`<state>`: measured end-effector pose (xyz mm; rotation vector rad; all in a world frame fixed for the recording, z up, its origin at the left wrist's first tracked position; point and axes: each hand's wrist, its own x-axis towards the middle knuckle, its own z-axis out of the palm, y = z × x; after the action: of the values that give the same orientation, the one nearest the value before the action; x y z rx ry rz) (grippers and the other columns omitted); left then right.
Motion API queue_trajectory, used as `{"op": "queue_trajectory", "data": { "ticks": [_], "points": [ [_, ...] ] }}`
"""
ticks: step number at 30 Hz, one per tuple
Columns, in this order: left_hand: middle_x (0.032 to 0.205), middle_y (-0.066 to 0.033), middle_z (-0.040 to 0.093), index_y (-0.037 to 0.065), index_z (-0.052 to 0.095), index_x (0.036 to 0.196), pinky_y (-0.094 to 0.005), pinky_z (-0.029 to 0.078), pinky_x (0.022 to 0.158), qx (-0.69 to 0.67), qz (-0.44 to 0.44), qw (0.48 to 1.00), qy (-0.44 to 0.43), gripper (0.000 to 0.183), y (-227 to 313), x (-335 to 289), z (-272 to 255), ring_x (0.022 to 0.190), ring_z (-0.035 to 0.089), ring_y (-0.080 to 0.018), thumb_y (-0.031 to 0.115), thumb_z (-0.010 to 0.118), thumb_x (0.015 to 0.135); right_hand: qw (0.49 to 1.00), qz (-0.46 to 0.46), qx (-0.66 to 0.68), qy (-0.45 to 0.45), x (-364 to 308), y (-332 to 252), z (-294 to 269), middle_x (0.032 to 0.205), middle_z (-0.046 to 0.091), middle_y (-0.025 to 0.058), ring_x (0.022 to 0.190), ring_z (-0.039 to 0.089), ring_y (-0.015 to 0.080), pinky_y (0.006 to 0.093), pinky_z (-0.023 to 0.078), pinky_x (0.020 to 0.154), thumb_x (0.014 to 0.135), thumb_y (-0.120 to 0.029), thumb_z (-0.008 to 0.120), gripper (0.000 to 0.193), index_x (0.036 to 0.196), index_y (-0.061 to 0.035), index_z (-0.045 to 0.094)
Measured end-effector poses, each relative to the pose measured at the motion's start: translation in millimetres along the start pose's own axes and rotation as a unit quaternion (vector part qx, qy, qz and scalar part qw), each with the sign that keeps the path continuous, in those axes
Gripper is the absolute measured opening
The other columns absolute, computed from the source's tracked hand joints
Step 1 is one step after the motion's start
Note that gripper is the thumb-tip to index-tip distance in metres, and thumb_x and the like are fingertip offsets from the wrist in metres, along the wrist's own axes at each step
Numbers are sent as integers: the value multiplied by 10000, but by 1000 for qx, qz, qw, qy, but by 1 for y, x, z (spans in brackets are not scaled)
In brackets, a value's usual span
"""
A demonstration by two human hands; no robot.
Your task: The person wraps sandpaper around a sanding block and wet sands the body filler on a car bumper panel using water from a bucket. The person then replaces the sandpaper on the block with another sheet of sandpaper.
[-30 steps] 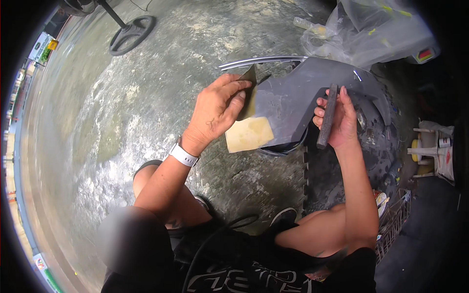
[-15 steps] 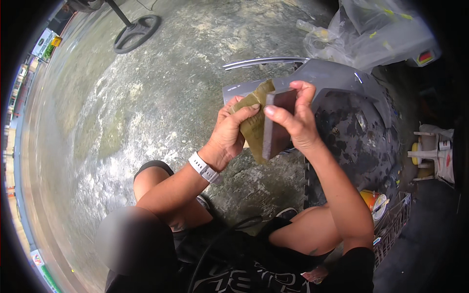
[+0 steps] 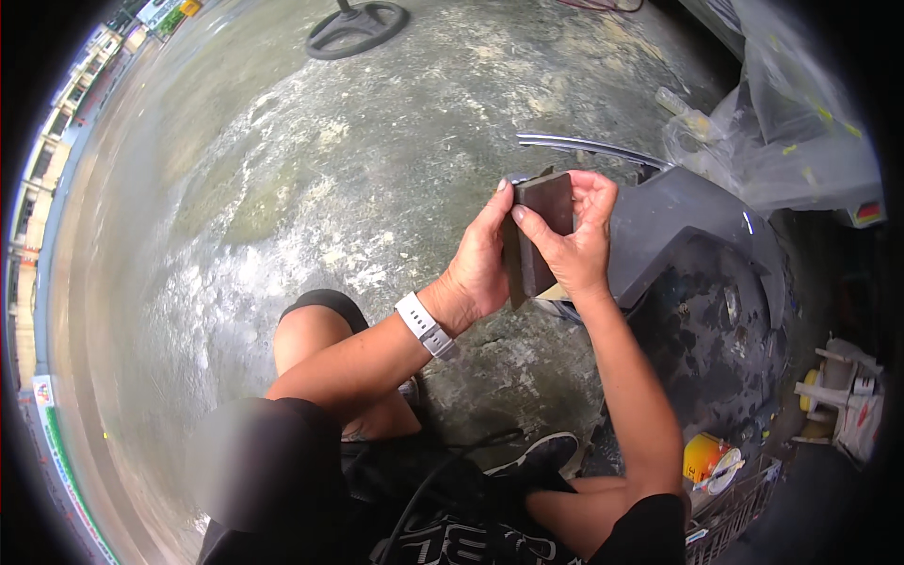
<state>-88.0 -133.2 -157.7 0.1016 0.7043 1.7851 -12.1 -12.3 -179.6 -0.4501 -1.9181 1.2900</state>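
So, starting at the far left, there's a green and white sign point(image 3: 55, 443) out at the rim, then a big stretch of patchy concrete floor point(image 3: 311, 198). The person's bare knee point(image 3: 325, 330) is bent on that side, and up top there's a black ring-shaped stand base point(image 3: 350, 21).

Next is the left hand point(image 3: 485, 264), white watch point(image 3: 424, 325) on the wrist. It's closed around a folded-looking piece of olive sandpaper point(image 3: 514, 268), thumb up along the edge, other fingers mostly hidden. The sandpaper sits right against the left side of a dark, flat block point(image 3: 544, 212), which stands on edge, tipped a bit. The right hand point(image 3: 582, 240) has that one pinched, thumb on the near face and fingers wrapped over the far edge.

Both pieces are held up in front of the body, overlapping the left end of a grey car panel point(image 3: 650, 221) from this angle; can't tell how high above it. Lower down there's a dark shoe point(image 3: 546, 457), then an orange can point(image 3: 706, 460) by a wire basket point(image 3: 744, 513). Clear plastic sheeting point(image 3: 800, 122) hangs at upper right.
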Motion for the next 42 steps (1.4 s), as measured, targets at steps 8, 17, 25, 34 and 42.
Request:
{"op": "queue_trajectory", "data": {
  "ticks": [8,17,25,34,42],
  "points": [
    [1474,-115,591,101,530,1494,-478,410,1163,52,6,998,27,734,-11,-13,2,1359,559,-274,673,385,1058,992,-64,-40,104,-34,12,20,1153,643,197,1010,665,356,439,542,879,755,-328,939,616,1065,-31,498],
    [1447,-98,602,106,538,1482,-465,424,1150,71,23,996,44,782,-31,-16,2,1336,570,-269,720,320,1050,993,13,-93,69,-44,-1,6,1145,652,242,1008,672,414,462,551,842,823,-432,871,607,1091,-20,515],
    [1501,-204,544,-18,490,1489,-500,389,1193,48,0,999,-13,1123,-11,-16,6,1379,533,-355,921,376,883,997,-23,-45,-52,-50,1,5,1395,418,371,1296,483,510,553,428,1081,809,-636,824,1032,1383,42,298],
    [1612,-132,402,160,289,1635,-482,306,1232,69,24,992,-98,983,0,-12,17,1473,399,-289,861,335,947,979,75,171,-85,-34,-1,0,1278,492,256,1216,511,360,511,403,1055,1041,-376,618,524,1312,-27,338],
    [1565,-132,397,117,282,1647,-447,438,1100,268,23,963,-15,831,-4,15,1,1408,430,-271,554,613,1022,822,271,499,-45,-19,11,-47,1067,651,66,894,676,183,364,596,724,1021,-343,616,273,1182,-141,526]
  ]
}}
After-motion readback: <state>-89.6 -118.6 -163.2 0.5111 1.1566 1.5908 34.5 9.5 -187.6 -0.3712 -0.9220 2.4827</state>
